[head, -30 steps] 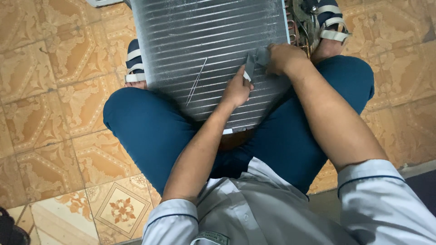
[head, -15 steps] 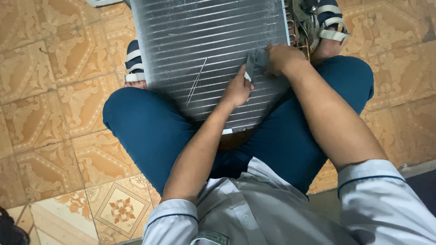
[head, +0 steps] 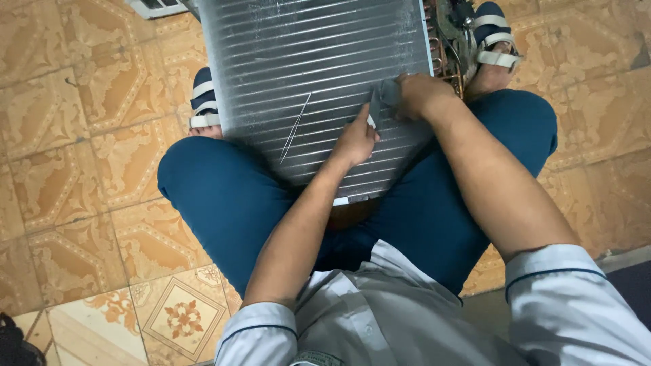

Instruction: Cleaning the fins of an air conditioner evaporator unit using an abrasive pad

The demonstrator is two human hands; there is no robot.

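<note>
Little has shifted since the earlier frames: both hands sit at the same spot on the finned coil [head: 305, 61], with the cloth [head: 385, 95] turned only slightly between them.

Finned coil: a ribbed, silver-grey metal panel, filling the upper centre of the frame, lower edge resting against the person's crossed legs in blue trousers [head: 224, 196]. A thin pale scratch runs diagonally across the fins just left of the hands.

Left hand [head: 356, 139]: centre of frame, fingers curled closed, pinching the lower end of the grey cloth against the fins.

Right hand [head: 419, 95]: just right of it and slightly higher, closed around the upper part of the same cloth, near the coil's right edge.

Copper tubing [head: 451, 57] shows at the coil's right side, upper right. Striped sandals [head: 203, 102] at either side of the coil. Patterned floor tiles [head: 74, 135] fill the left of the frame.
</note>
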